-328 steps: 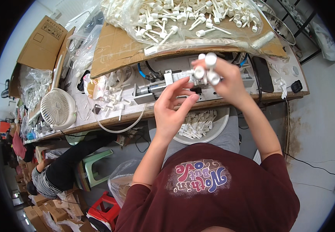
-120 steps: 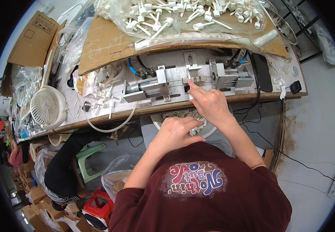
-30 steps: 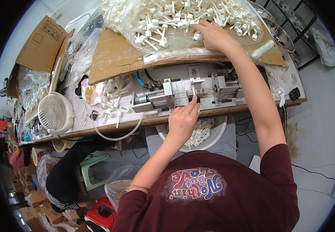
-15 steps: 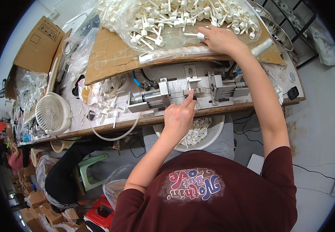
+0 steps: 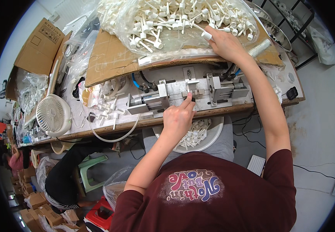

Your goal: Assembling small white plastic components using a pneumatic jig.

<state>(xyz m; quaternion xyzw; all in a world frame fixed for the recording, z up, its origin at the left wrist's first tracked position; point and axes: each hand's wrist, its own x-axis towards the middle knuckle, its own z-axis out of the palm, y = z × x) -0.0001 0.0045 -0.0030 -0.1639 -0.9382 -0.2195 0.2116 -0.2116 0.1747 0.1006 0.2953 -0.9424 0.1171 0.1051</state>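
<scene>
My right hand [image 5: 226, 44] is at the near right edge of the heaped white parts, pinching a white plastic piece with a round cap and thin stem [image 5: 206, 35]. Its stem points up and to the left. My left hand [image 5: 178, 118] reaches to the small metal jig [image 5: 198, 92] in the middle of the bench fixture. The index finger is stretched out with its tip on a slim white part [image 5: 192, 82] at the jig; the other fingers curl beneath and are partly hidden. Metal clamp units stand left [image 5: 152, 99] and right [image 5: 223, 91] of the jig.
A big plastic bag of white capped stems [image 5: 163, 23] lies on a cardboard sheet [image 5: 113, 58] behind the fixture. A bowl of white parts [image 5: 214, 135] is below the bench edge. A white fan [image 5: 53, 115] and loose parts [image 5: 107, 110] are at left. Another person [image 5: 63, 174] bends down there.
My right hand has shifted slightly right, and the capped piece in its fingers has turned from level to tilted, stem upward. My left hand stays almost in place at the jig.
</scene>
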